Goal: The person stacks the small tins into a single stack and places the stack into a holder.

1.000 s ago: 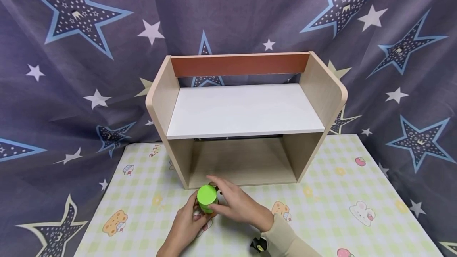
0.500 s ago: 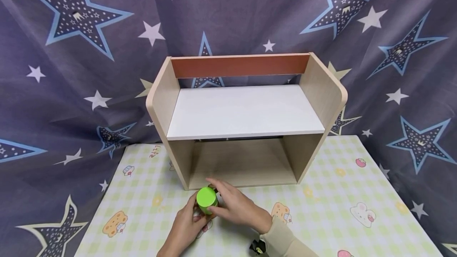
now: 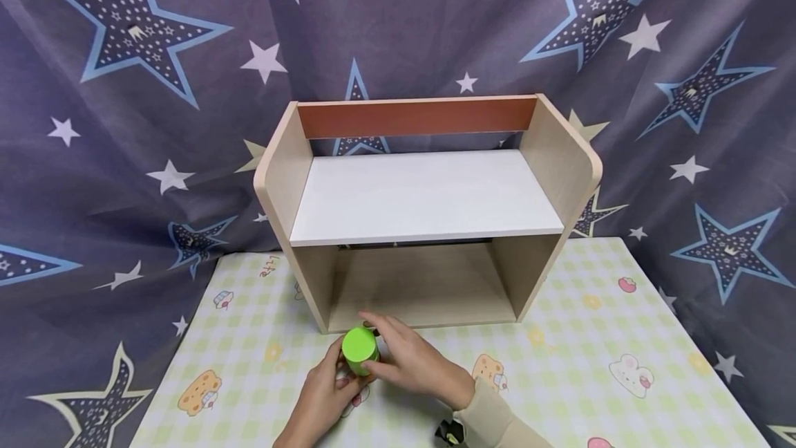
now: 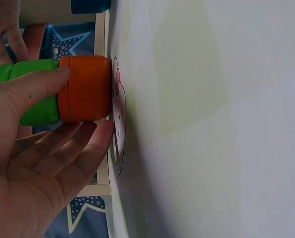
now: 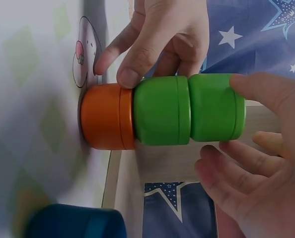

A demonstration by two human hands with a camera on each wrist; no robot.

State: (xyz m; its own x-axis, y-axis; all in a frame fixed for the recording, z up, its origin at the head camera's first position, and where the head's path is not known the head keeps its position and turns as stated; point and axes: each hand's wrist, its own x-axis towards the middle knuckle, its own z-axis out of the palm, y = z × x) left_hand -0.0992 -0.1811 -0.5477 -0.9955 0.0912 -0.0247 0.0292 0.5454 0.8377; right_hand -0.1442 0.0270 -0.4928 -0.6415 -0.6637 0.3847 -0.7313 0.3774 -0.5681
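Three small jar-like containers, each with a seam near its top, stand stacked upright on the tablecloth. At the bottom is an orange jar (image 4: 88,88); above it sit a lower green jar (image 5: 161,110) and an upper green jar (image 3: 360,346). My left hand (image 3: 325,393) holds the stack low down, its thumb at the orange jar's upper seam and its fingers round the far side. With thumb and fingers on opposite sides, my right hand (image 3: 418,364) holds the upper green jar. From the head view, mostly the green top shows.
Behind the hands stands a wooden shelf unit (image 3: 425,199) with a white middle board. A blue cylinder-shaped thing (image 5: 78,221) is on the table near the right wrist, hidden in the head view. The checked tablecloth (image 3: 249,351) meets a star-patterned curtain (image 3: 205,116).
The hands and the stack stay nearly in place. The head view has shifted very slightly.
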